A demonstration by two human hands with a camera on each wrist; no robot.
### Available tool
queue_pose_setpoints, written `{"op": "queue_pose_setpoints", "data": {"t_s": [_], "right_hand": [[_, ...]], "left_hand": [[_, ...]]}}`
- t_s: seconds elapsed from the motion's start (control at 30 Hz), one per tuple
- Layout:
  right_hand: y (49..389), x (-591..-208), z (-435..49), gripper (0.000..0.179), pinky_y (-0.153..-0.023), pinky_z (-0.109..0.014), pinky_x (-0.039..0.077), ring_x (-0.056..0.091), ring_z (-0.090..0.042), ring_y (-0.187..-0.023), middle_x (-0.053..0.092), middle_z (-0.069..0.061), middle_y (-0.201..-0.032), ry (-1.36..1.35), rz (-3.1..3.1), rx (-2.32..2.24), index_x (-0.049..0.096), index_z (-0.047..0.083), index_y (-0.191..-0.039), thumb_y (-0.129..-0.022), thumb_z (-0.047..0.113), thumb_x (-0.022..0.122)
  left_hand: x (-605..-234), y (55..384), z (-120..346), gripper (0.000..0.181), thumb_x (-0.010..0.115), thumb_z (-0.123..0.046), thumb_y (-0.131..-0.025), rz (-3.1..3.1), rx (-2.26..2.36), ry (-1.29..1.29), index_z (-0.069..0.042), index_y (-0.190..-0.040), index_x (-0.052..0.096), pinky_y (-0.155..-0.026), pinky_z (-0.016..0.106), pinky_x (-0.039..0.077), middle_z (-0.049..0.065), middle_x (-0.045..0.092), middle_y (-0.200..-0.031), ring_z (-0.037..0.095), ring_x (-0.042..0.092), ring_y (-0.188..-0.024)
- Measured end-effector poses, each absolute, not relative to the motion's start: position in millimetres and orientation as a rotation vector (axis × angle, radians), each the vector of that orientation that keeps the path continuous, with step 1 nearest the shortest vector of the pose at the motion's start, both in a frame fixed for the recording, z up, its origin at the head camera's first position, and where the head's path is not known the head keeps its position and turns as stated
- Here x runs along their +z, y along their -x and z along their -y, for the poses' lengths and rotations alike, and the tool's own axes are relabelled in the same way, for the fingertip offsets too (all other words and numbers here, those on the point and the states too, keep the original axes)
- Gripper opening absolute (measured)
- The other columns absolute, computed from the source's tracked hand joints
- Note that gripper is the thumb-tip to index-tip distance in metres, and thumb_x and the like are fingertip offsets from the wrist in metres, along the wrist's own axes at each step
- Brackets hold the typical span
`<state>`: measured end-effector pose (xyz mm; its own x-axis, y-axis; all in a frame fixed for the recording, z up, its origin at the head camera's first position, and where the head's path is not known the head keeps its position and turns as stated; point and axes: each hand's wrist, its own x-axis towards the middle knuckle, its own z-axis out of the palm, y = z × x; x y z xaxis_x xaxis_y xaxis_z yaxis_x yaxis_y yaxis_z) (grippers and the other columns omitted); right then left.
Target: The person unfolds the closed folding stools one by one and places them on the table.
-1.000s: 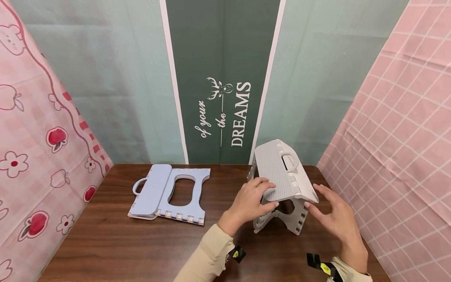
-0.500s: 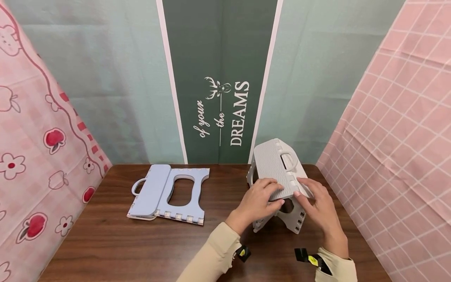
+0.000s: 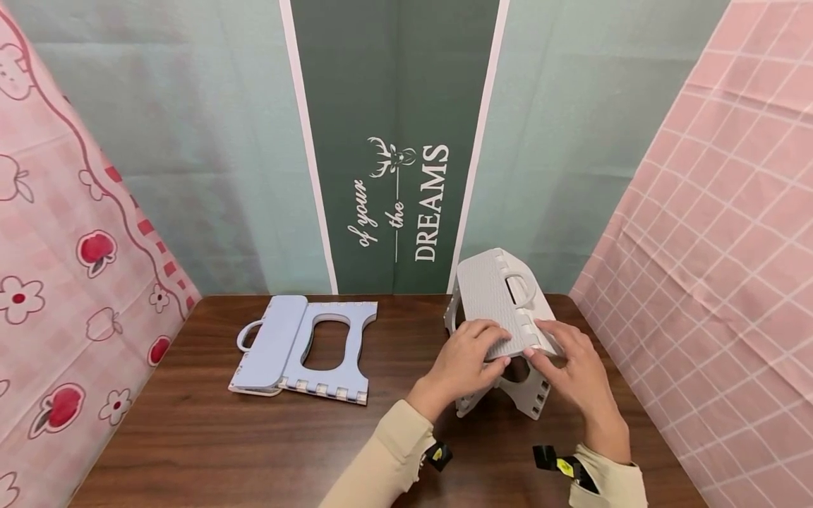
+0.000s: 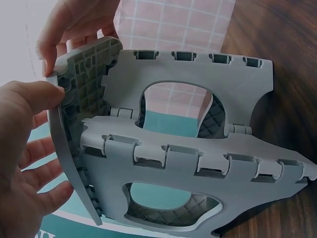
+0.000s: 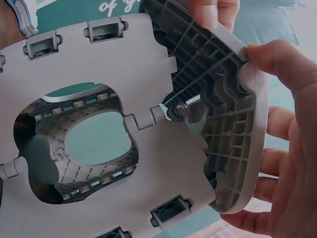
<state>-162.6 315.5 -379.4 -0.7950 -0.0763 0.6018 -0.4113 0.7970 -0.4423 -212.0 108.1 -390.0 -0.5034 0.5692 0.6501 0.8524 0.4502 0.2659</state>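
A grey folding step stool point(image 3: 492, 303) stands at the right of the table, its hinged top peaked like a roof and its legs partly spread. My left hand point(image 3: 466, 360) holds the near end of the top's left half, fingers over the textured face, thumb at the edge. On the right half, my right hand point(image 3: 578, 367) grips the same end, its thumb point(image 5: 280, 57) at the edge close to the hinge. From below, the wrist views show the ribbed underside point(image 5: 230, 134) and the slotted leg panels point(image 4: 188, 69). The far legs are mostly hidden.
A light blue folding stool point(image 3: 273, 346) lies folded flat, with one leg panel out, at the left of the brown wooden table point(image 3: 254, 451). Behind hangs a green curtain point(image 3: 394, 85); pink cloths point(image 3: 718, 212) flank both sides.
My right hand has moved left from the stool's outer right edge onto the top near the hinge. My left hand has slid slightly right along the top. The blue stool has stayed put.
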Motion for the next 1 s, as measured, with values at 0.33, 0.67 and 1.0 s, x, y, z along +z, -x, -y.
{"op": "queue_pose_setpoints", "data": {"t_s": [0.33, 0.67, 1.0], "right_hand": [[163, -371, -316, 0.041, -0.074, -0.055, 0.037, 0.048, -0.042, -0.101, 0.057, -0.02, -0.113, -0.326, 2.448, 0.715, 0.064, 0.004, -0.112, -0.075, 0.018, 0.075], [162, -376, -317, 0.041, -0.072, -0.06, 0.032, 0.046, -0.045, -0.101, 0.056, -0.019, -0.113, -0.287, 2.484, 0.61, 0.064, 0.008, -0.112, -0.076, 0.025, 0.073], [163, -383, -316, 0.04, -0.072, -0.06, 0.03, 0.045, -0.047, -0.099, 0.054, -0.019, -0.113, -0.288, 2.484, 0.491, 0.064, 0.011, -0.11, -0.075, 0.031, 0.072]], "left_hand": [[-382, 214, -108, 0.029, 0.065, -0.028, -0.086, 2.296, -0.716, 1.221, -0.015, -0.112, 0.06, -0.094, 0.027, 0.037, 0.001, 0.055, -0.113, 0.017, 0.05, -0.106], [-379, 212, -113, 0.026, 0.063, -0.032, -0.085, 2.345, -0.559, 1.146, -0.02, -0.108, 0.062, -0.088, 0.028, 0.041, -0.003, 0.055, -0.11, 0.015, 0.051, -0.102], [-383, 210, -118, 0.025, 0.063, -0.037, -0.084, 2.346, -0.414, 1.065, -0.024, -0.105, 0.064, -0.084, 0.029, 0.04, -0.006, 0.054, -0.107, 0.014, 0.049, -0.102]]}}
